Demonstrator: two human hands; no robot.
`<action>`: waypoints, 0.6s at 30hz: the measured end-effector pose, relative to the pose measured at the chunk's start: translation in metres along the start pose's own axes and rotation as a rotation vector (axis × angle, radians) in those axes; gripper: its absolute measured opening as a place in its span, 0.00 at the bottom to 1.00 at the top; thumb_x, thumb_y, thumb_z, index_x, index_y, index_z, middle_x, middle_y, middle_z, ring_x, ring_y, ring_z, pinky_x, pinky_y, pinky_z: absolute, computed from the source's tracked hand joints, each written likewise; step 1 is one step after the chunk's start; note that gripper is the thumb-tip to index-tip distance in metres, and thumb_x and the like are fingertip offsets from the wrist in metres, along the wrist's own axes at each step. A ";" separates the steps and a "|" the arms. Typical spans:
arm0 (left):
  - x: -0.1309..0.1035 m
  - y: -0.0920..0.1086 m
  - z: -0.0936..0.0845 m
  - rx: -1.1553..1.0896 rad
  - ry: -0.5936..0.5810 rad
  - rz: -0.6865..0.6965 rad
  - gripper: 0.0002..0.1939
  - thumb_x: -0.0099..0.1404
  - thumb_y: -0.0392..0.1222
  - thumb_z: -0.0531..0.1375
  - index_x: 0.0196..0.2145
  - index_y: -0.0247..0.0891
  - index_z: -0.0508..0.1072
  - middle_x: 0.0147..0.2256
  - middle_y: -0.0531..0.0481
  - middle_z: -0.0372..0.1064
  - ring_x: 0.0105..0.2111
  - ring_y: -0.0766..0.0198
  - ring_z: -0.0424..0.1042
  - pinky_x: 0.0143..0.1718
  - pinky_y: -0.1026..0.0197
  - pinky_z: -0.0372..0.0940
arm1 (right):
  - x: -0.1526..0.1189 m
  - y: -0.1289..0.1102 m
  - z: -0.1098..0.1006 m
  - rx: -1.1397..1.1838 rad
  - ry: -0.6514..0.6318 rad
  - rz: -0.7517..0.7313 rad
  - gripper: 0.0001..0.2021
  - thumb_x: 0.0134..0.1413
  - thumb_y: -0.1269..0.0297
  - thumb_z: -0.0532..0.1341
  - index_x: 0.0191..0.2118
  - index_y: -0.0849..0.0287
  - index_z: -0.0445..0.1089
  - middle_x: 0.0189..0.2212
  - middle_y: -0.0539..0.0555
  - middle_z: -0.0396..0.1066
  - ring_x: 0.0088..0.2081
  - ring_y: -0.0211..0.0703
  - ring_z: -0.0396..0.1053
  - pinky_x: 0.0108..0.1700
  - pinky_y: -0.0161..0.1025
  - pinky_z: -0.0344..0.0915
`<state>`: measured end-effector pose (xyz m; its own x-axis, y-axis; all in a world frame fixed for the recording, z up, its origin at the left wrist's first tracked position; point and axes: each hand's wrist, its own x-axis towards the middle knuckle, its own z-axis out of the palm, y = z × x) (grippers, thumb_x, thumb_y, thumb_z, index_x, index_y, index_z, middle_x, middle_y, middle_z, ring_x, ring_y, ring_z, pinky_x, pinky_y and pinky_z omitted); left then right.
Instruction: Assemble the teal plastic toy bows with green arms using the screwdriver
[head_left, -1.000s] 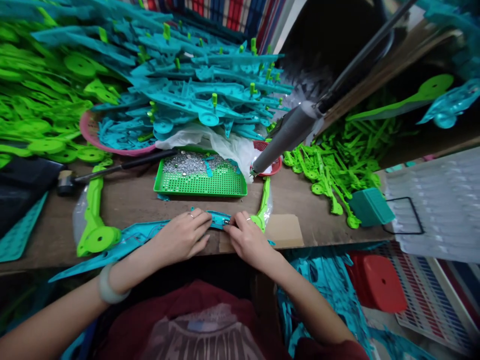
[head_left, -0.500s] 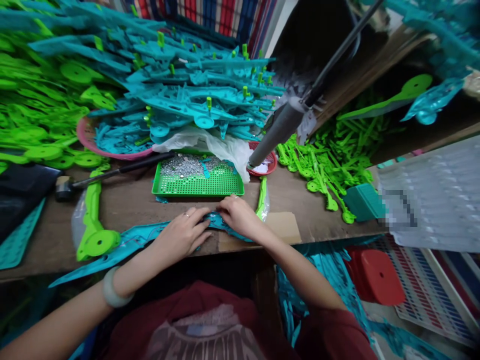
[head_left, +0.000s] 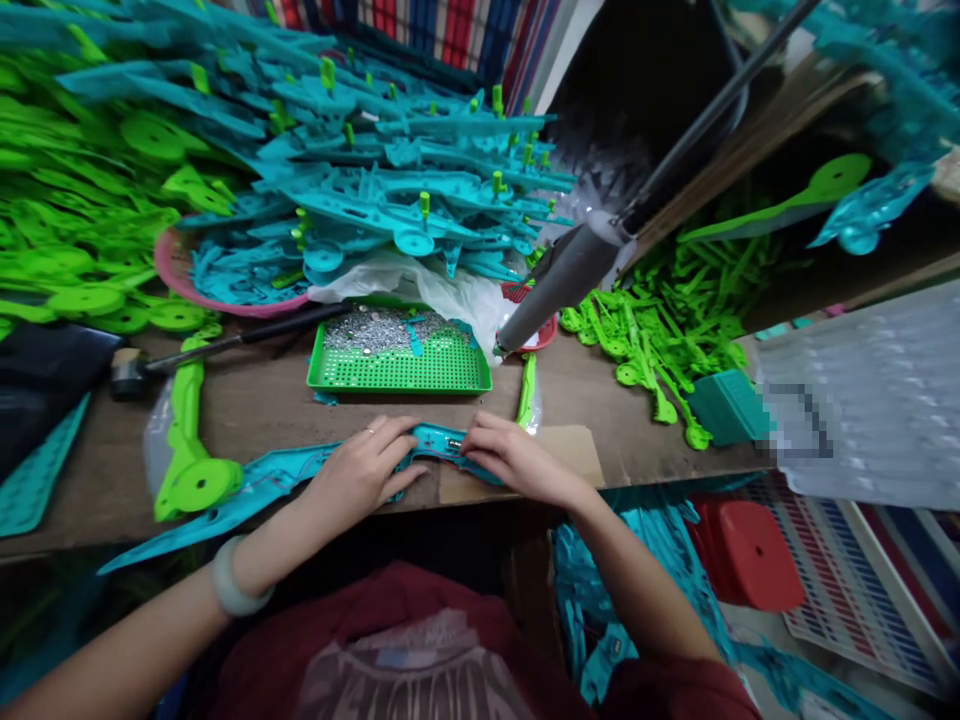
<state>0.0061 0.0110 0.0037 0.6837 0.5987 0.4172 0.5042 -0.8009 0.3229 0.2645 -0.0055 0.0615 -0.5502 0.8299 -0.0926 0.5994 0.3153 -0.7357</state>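
A long, curved blue plastic shell [head_left: 289, 468] lies across the front of the bench, its pointed left end jutting past the edge. Thin wires and a small metallic part [head_left: 454, 446] show inside its hollow. My left hand [head_left: 373, 462] is closed over the shell's middle, with fingers bent on its far edge and the thumb at the near side. Near the right end, my right hand [head_left: 514, 458] has its fingers closed on the shell; what lies under the fingertips is hidden. Just behind stands a green perforated tray [head_left: 397, 375] holding many small screws [head_left: 364, 330].
A grey electric screwdriver [head_left: 559, 280] hangs at the right of the tray. A hammer [head_left: 131, 375] and a bright green piece [head_left: 199, 485] lie at left. Blue parts [head_left: 360, 190] are heaped behind, green parts [head_left: 664, 340] at right. Cardboard [head_left: 559, 455] lies by my right hand.
My right hand has slid to the right along the shell, uncovering the wires and the small metallic part. My left hand stays almost where it was on the shell.
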 end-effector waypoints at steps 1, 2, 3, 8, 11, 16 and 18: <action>0.000 0.001 0.000 0.009 0.005 -0.002 0.12 0.71 0.44 0.60 0.44 0.31 0.73 0.50 0.36 0.72 0.47 0.50 0.72 0.49 0.49 0.70 | -0.003 0.003 -0.001 0.039 0.030 -0.011 0.09 0.68 0.67 0.56 0.39 0.60 0.74 0.37 0.53 0.66 0.41 0.41 0.67 0.45 0.38 0.64; 0.000 0.002 0.000 0.020 0.005 -0.002 0.12 0.71 0.44 0.60 0.44 0.31 0.74 0.50 0.36 0.72 0.47 0.50 0.72 0.49 0.50 0.70 | -0.006 0.005 -0.002 0.093 0.071 -0.012 0.09 0.67 0.67 0.57 0.38 0.60 0.73 0.38 0.54 0.67 0.42 0.42 0.68 0.47 0.39 0.65; 0.000 0.003 0.000 0.036 0.000 0.000 0.12 0.71 0.43 0.60 0.44 0.31 0.74 0.49 0.36 0.72 0.47 0.50 0.71 0.48 0.50 0.70 | -0.007 0.007 -0.001 0.166 0.118 0.002 0.08 0.67 0.67 0.57 0.38 0.60 0.73 0.38 0.54 0.68 0.43 0.42 0.69 0.48 0.40 0.66; 0.004 0.008 -0.003 0.194 -0.074 0.054 0.11 0.72 0.41 0.58 0.43 0.29 0.75 0.49 0.35 0.72 0.44 0.49 0.70 0.40 0.51 0.69 | 0.001 -0.001 0.009 0.474 0.097 0.147 0.14 0.64 0.64 0.60 0.54 0.61 0.67 0.38 0.53 0.74 0.32 0.38 0.71 0.37 0.37 0.69; 0.007 0.007 -0.003 0.216 -0.112 0.111 0.11 0.73 0.36 0.54 0.39 0.30 0.76 0.45 0.38 0.72 0.41 0.52 0.69 0.38 0.53 0.67 | 0.007 -0.015 0.016 0.123 0.037 0.110 0.22 0.57 0.61 0.68 0.55 0.61 0.68 0.37 0.54 0.75 0.35 0.42 0.71 0.38 0.38 0.67; 0.015 0.001 -0.005 0.161 -0.151 0.135 0.12 0.74 0.34 0.53 0.36 0.32 0.75 0.37 0.43 0.71 0.39 0.56 0.67 0.38 0.56 0.65 | 0.005 -0.025 0.028 -0.466 -0.033 0.006 0.09 0.64 0.69 0.61 0.48 0.62 0.70 0.41 0.59 0.74 0.41 0.46 0.70 0.40 0.40 0.63; 0.018 -0.002 -0.007 0.149 -0.162 0.142 0.11 0.73 0.35 0.55 0.34 0.34 0.74 0.35 0.46 0.70 0.37 0.57 0.67 0.37 0.56 0.64 | 0.001 -0.021 0.032 -0.542 -0.031 -0.044 0.07 0.68 0.70 0.56 0.46 0.61 0.71 0.39 0.57 0.73 0.39 0.44 0.68 0.38 0.39 0.61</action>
<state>0.0135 0.0236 0.0166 0.8227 0.4800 0.3046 0.4608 -0.8768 0.1372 0.2325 -0.0256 0.0557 -0.5934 0.7992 -0.0953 0.7849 0.5484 -0.2884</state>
